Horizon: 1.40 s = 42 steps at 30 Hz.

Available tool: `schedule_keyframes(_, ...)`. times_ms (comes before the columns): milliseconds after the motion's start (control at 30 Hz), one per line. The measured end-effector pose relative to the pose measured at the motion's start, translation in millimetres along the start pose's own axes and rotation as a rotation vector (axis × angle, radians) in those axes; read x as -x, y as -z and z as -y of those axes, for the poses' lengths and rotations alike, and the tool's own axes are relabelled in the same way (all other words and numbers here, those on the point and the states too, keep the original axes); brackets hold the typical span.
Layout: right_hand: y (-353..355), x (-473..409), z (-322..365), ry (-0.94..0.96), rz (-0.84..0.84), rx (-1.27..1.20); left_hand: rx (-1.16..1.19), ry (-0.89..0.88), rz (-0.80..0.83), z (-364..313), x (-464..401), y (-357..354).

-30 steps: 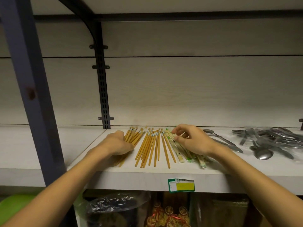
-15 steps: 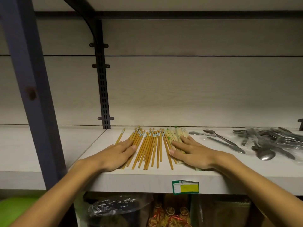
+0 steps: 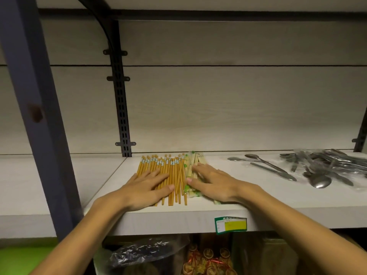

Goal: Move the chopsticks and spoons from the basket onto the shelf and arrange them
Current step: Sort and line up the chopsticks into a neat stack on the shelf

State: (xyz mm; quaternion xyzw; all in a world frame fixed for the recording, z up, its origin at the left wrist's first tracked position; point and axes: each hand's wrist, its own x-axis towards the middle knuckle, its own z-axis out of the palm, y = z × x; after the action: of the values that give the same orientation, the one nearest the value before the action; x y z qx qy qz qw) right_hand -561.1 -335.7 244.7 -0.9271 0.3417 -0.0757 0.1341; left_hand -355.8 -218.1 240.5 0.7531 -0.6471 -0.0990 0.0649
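The chopsticks [image 3: 168,175] lie flat on the shelf [image 3: 258,197], just right of the black upright. Their long axis runs front to back, with the printed ends toward the rear wall and the plain tips toward the front edge. The row is bracketed from both sides. The left hand [image 3: 146,188] is laid flat, fingers straight, on the bare wooden sticks at the left flank. The right hand [image 3: 213,182] is laid flat, fingers extended, on the wrapped chopsticks [image 3: 191,165] at the right flank. Nothing is pinched by either hand. The thumbs point inward across a narrow uncovered band of sticks. The coming squeeze is judged to act across the long axis, and both hands are equally near.

The bare sticks are amber-yellow with pale labelled ends, and their front tips are uneven. The wrapped ones are cream with green marks. The spoons [image 3: 317,169], metal and partly bagged in clear plastic, lie well apart to the right.
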Motion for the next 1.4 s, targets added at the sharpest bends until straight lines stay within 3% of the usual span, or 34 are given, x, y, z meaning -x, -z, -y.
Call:
schedule_keyframes(200, 18, 21, -34, -0.070, 0.041, 0.080, -0.062, 0.007, 0.014, -3, 1, -2)
schedule_keyframes(400, 11, 12, -18, -0.039, 0.017, 0.021, -0.108, -0.033, -0.002, -6, -1, -1)
schedule_keyframes(767, 9, 6, -32, -0.005, -0.042, 0.017, -0.001, -0.277, -0.180, -15, -5, 7)
schedule_keyframes(933, 17, 21, -51, -0.047, -0.191, -0.075, -0.006, -0.288, -0.078, -47, -23, 2)
schedule_keyframes(1200, 25, 34, -73, 0.004, -0.038, 0.112, -0.028, -0.355, -0.057, -86, -41, -9)
schedule_keyframes(1400, 19, 35, -77, -0.026, -0.142, 0.128, 0.045, -0.316, -0.078, -85, -42, -13)
